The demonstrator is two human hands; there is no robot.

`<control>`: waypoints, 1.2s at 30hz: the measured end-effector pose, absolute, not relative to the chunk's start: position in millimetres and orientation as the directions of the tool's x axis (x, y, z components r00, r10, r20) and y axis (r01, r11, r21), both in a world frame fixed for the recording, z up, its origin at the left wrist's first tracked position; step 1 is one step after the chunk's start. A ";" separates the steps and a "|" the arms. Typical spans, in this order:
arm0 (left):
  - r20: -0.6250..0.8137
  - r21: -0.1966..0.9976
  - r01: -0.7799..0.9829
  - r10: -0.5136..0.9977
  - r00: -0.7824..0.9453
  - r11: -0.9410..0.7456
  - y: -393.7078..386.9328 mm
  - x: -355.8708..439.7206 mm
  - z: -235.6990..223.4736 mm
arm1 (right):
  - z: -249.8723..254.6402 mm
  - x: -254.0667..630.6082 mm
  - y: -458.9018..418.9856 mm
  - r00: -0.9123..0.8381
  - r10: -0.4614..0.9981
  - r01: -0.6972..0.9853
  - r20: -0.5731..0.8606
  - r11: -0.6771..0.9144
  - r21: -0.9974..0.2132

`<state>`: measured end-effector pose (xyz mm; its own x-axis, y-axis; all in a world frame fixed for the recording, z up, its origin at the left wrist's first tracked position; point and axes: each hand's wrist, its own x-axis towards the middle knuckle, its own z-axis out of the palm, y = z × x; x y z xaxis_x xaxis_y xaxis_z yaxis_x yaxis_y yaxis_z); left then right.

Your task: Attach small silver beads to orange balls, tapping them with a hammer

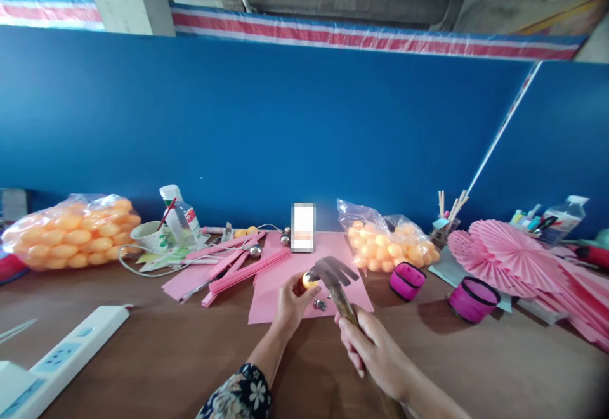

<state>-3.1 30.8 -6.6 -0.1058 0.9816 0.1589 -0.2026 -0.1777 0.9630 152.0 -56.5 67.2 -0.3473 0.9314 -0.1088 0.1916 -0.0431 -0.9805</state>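
Observation:
My left hand (292, 305) is closed around a yellow-orange ping-pong ball (309, 282), pinching it above a pink paper sheet (271, 295). My right hand (375, 346) grips the wooden handle of a claw hammer (340, 292). The hammer's metal head is at the ball; whether the two touch I cannot tell. A little pile of small silvery pieces (320, 305) lies on the sheet beside my left hand. Shiny metal balls (255, 251) rest farther back, left of the sheet's middle.
Bags of orange balls (71, 235) (390, 244) stand left and right. Folded pink paper strips (247, 276), a cup (147, 235) and a bottle (181, 216) are at left. Magenta wristbands (474, 300) and pink paper fans (499, 254) lie at right. A power strip (71, 349) sits front left.

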 end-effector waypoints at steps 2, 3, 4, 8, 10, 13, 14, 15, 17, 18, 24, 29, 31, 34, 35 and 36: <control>0.151 0.959 -0.225 0.984 -0.099 -0.170 31.8 -3.4 -6.5 | 64.9 151.3 -55.3 -0.354 0.925 0.190 -0.137 -0.073 -0.979; 0.149 0.957 -0.237 0.983 -0.102 -0.170 32.2 -3.6 -6.3 | 64.4 151.2 -54.7 -0.355 0.924 0.182 -0.143 -0.082 -0.980; 0.149 0.954 -0.247 0.983 -0.111 -0.172 32.5 -3.8 -5.9 | 64.5 151.4 -54.3 -0.353 0.925 0.167 -0.141 -0.086 -0.982; 0.141 0.947 -0.264 0.975 -0.172 -0.184 31.9 -4.6 -2.2 | 66.4 152.7 -55.6 -0.324 0.940 0.071 -0.106 -0.088 -0.994; 0.142 0.946 -0.268 0.975 -0.169 -0.184 30.7 -5.1 0.5 | 65.4 151.9 -56.4 -0.315 0.943 0.042 -0.110 -0.102 -0.994; 0.146 0.942 -0.284 0.981 -0.129 -0.177 29.2 -5.9 3.3 | 61.9 149.2 -55.4 -0.318 0.937 0.022 -0.146 -0.147 -0.989; 0.145 0.939 -0.294 0.982 -0.123 -0.176 29.0 -6.0 3.8 | 61.0 148.5 -54.6 -0.324 0.933 0.011 -0.155 -0.160 -0.987; 0.144 0.936 -0.305 0.982 -0.122 -0.175 28.9 -6.0 4.3 | 60.3 148.0 -53.7 -0.330 0.930 -0.007 -0.159 -0.171 -0.985; 0.147 0.929 -0.322 0.981 -0.129 -0.182 28.5 -5.7 5.1 | 59.8 147.9 -52.2 -0.337 0.930 -0.064 -0.146 -0.177 -0.982; 0.152 0.927 -0.326 0.980 -0.127 -0.185 28.1 -5.4 5.6 | 59.9 148.1 -51.6 -0.337 0.932 -0.094 -0.135 -0.176 -0.980; 0.150 0.935 -0.313 0.985 -0.082 -0.169 26.4 -4.6 6.8 | 62.9 150.2 -50.1 -0.347 0.925 -0.098 -0.155 -0.200 -0.975; 0.166 0.935 -0.294 0.977 -0.130 -0.198 30.7 -6.2 -3.0 | 67.7 150.8 -50.6 -0.337 0.934 -0.126 -0.120 -0.171 -0.977; 0.167 0.937 -0.288 0.978 -0.125 -0.197 32.2 -6.7 -7.4 | 67.7 150.3 -50.8 -0.347 0.926 -0.099 -0.149 -0.194 -0.976; 0.158 0.937 -0.295 0.979 -0.127 -0.189 33.4 -6.7 -10.3 | 66.1 149.8 -51.9 -0.369 0.913 -0.051 -0.175 -0.208 -0.977; 0.155 0.935 -0.299 0.979 -0.133 -0.189 33.5 -6.4 -10.3 | 65.6 149.8 -52.5 -0.369 0.914 -0.052 -0.166 -0.199 -0.979; 0.153 0.933 -0.305 0.979 -0.138 -0.189 33.4 -6.0 -9.8 | 65.2 149.8 -52.9 -0.364 0.919 -0.060 -0.151 -0.184 -0.981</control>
